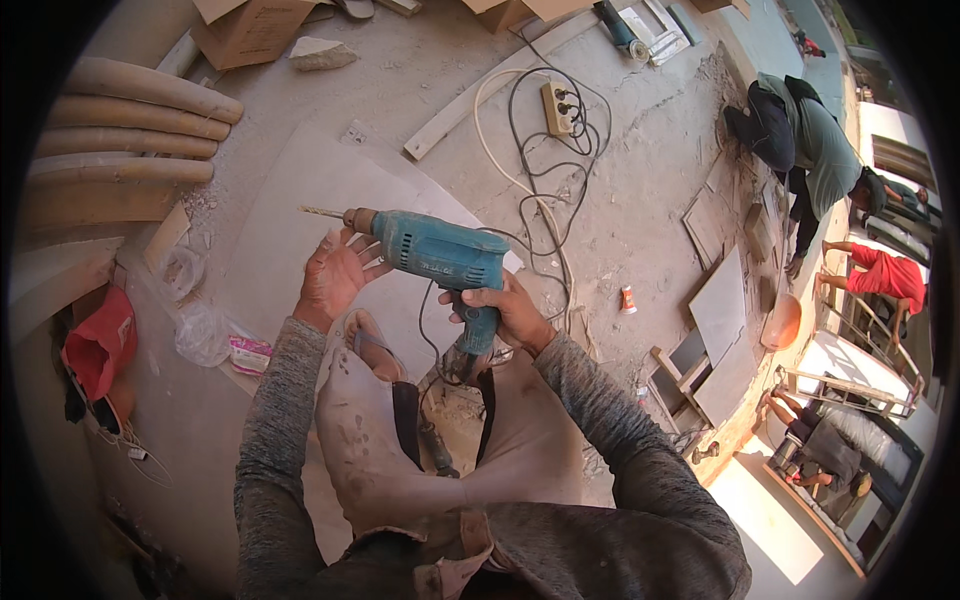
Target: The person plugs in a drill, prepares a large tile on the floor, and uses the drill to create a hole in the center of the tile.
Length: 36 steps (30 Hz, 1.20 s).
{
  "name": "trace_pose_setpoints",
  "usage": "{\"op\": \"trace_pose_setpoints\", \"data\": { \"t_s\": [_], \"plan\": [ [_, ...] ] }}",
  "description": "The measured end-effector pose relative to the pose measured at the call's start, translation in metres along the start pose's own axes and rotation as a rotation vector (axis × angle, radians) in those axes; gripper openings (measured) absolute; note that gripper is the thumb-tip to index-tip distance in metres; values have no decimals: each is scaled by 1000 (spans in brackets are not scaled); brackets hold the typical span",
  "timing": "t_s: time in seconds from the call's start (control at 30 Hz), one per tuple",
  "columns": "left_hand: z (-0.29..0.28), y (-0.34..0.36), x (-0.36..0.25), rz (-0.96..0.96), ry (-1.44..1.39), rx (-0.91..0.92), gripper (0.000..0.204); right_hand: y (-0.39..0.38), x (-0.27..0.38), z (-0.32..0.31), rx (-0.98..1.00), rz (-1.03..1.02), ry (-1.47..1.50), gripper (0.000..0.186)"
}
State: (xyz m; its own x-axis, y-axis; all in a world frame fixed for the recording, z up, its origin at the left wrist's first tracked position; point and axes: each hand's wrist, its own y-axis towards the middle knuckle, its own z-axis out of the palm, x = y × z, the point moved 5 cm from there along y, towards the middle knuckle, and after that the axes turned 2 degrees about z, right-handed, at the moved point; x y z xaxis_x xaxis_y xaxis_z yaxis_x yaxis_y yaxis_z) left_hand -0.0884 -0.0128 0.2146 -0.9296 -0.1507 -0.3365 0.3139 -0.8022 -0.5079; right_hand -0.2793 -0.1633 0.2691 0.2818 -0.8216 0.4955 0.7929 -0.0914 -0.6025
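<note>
A blue power drill [440, 250] with a long bit [322, 212] lies horizontally in front of me, its bit toward the left. My right hand [505, 305] is closed on its handle. My left hand [335, 275] is open just below the chuck [355, 220], palm upturned and fingers apart; I cannot tell whether the fingertips touch the drill. A cord hangs from the drill between my legs, where another tool [437, 450] is partly visible. Under my hands is a large pale board [270, 245] on the dusty floor.
A power strip [556, 108] with tangled cables, an angle grinder [620, 35], tile pieces [730, 370], an orange basin [783, 320] and cardboard boxes [245, 30] lie around me. Tubes [140, 110] and a red bag [95, 345] are at left. Several other people [800, 140] work at right.
</note>
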Motion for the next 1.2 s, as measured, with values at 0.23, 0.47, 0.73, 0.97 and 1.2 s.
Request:
{"op": "trace_pose_setpoints", "data": {
  "t_s": [0.23, 0.47, 0.73, 0.97, 1.2],
  "plan": [
    [-72, 96, 37, -256, 711, 11, 68, 72, -34, -138, 98, 65, -35, 53],
    [-319, 45, 0, 216, 1989, -635, 72, 119, -125, -277, -81, -145, 52, 54],
    [-393, -74, 74, 242, 1808, -1298, 92, 130, -194, -328, -216, -167, 285, 42],
    [-392, -88, 104, 348, 2007, -961, 94, 105, -189, -349, -656, 176, -721, 43],
    [-364, -45, 91, 405, 2033, -767, 93, 146, -87, -261, -396, -16, -1617, 44]
  ]
}}
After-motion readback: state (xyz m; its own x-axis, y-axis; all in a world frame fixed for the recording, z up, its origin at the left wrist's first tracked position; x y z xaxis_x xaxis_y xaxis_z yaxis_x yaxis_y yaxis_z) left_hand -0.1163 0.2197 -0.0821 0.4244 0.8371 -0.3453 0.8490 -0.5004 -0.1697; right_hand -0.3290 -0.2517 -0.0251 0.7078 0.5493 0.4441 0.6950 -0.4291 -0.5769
